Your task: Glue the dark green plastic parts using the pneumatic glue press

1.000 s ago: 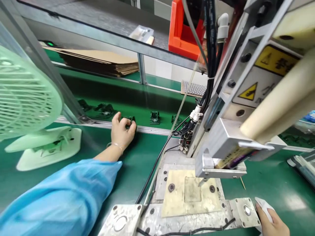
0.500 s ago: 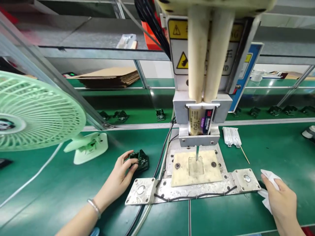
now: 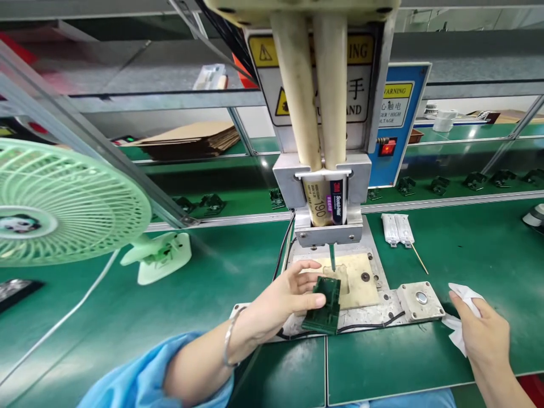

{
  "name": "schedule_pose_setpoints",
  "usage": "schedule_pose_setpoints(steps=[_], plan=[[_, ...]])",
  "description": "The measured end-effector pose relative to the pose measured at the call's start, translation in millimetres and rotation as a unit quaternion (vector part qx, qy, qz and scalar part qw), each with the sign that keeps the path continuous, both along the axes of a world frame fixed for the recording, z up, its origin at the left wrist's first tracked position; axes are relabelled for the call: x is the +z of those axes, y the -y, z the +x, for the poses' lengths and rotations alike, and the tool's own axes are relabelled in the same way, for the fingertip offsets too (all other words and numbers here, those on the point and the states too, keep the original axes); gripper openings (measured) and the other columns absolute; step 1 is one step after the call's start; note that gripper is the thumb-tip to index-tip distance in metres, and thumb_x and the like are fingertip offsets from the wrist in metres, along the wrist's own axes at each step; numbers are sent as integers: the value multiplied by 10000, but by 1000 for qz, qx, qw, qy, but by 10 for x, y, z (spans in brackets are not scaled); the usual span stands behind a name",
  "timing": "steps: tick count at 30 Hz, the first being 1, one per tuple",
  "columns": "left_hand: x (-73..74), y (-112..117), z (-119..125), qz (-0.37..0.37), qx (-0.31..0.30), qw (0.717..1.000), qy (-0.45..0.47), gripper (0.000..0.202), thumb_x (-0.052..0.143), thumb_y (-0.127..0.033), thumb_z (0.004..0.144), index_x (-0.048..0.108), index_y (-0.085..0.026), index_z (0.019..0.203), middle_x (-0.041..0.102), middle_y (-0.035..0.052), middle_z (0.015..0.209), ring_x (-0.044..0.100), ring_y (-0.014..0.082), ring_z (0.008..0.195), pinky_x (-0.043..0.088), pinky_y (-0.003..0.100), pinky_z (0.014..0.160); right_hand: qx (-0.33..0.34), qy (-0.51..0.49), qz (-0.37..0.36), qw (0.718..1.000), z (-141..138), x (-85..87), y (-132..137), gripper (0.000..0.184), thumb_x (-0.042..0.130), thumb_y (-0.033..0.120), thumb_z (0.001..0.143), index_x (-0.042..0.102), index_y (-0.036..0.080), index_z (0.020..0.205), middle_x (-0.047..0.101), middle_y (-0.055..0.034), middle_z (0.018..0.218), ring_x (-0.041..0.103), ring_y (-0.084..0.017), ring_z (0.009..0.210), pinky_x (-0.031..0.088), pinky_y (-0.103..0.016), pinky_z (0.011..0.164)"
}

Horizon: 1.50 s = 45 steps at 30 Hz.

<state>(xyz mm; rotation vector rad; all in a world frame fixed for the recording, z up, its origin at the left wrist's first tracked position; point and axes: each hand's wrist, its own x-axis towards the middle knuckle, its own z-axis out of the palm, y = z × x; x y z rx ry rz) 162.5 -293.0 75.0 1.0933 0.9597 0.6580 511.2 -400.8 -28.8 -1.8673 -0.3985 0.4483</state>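
**Dark green part held at the dispenser fixture**

The left hand [image 3: 283,294] grips a small dark green part [image 3: 325,306] between thumb and fingers, holding it tilted over the front edge of the beige fixture plate [image 3: 361,286]. This puts the part just below and in front of the dispenser needle [image 3: 332,262], near the recess in the plate, which looks shaped to seat such a piece. A bracelet sits on the wrist, and a blue sleeve covers the forearm.

The right hand [image 3: 482,334] rests on the green worktop [image 3: 127,317] near its front edge, fingers closed loosely on a white wipe [image 3: 461,317], probably kept ready for stray adhesive.

Above the plate, a clamp holds a twin adhesive cartridge [image 3: 325,201] upright so the needle points straight down. Metal button pads [image 3: 420,298] flank the plate on its base. Further out, a pale green fan [image 3: 68,204] stands toward the left of the worktop, and more dark parts [image 3: 440,184] line the belt along the back edge.
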Motion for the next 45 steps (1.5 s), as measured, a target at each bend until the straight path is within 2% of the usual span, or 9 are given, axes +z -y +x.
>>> schedule_pose_setpoints(steps=[8,18,21,24,27,33,37,42,45], plan=[[-226,-284,219,119,-22,993,-1,709,879,-311,617,486,-267,1205,573,76,1205,574,260,1159,425,452,1067,15,31,19,999,27,-39,-17,437,778,522,589,498,198,504,398,28,509,387,-136,500,311,-236,383],[-269,-206,284,229,-42,970,-71,678,822,-272,677,478,-248,1260,543,115,1325,440,309,1342,252,487,1194,17,60,31,998,31,-48,-13,444,773,502,621,467,204,500,380,35,498,379,-132,483,310,-234,370],[-175,-143,132,266,-10,949,-169,903,858,-377,620,388,-253,1381,451,143,1450,367,363,1389,243,531,1189,24,88,7,996,23,16,26,468,752,507,644,426,211,486,380,36,491,380,-132,477,312,-236,370],[-83,-22,-240,334,75,893,-290,777,752,-536,685,462,-252,1348,422,118,1490,329,367,1411,254,542,1180,59,87,-21,994,-13,125,67,490,742,549,657,424,213,495,390,35,493,392,-138,481,333,-243,382],[-95,140,-678,292,174,876,-344,570,606,-631,763,588,-265,1201,557,93,1373,451,362,1330,416,521,1077,104,84,-30,991,-96,243,41,513,743,582,646,411,217,505,372,42,503,371,-132,488,326,-244,391],[-416,404,-984,143,209,923,-288,643,599,-749,698,631,-244,1095,715,94,1074,685,303,902,581,367,707,184,48,-5,982,-275,303,-162,471,779,604,600,590,174,639,511,23,587,454,-149,563,385,-244,474],[-537,423,-898,150,255,919,-262,621,621,-693,703,592,-246,1134,672,87,1188,649,313,1038,566,401,847,175,43,-7,984,-277,216,-170,510,804,592,606,692,133,798,578,3,627,501,-166,588,415,-255,508],[-109,532,-669,312,284,858,-293,313,621,-522,763,635,-313,995,644,49,1125,585,333,1135,435,538,1060,133,37,51,989,-224,46,-138,573,793,583,650,718,120,979,681,-52,806,595,-214,726,474,-287,633],[185,768,-492,348,137,900,-222,110,634,-438,779,695,-411,866,684,22,960,628,334,1019,544,532,904,113,47,53,991,-220,35,-141,543,776,579,670,723,116,950,678,-52,777,586,-210,706,466,-287,627]])
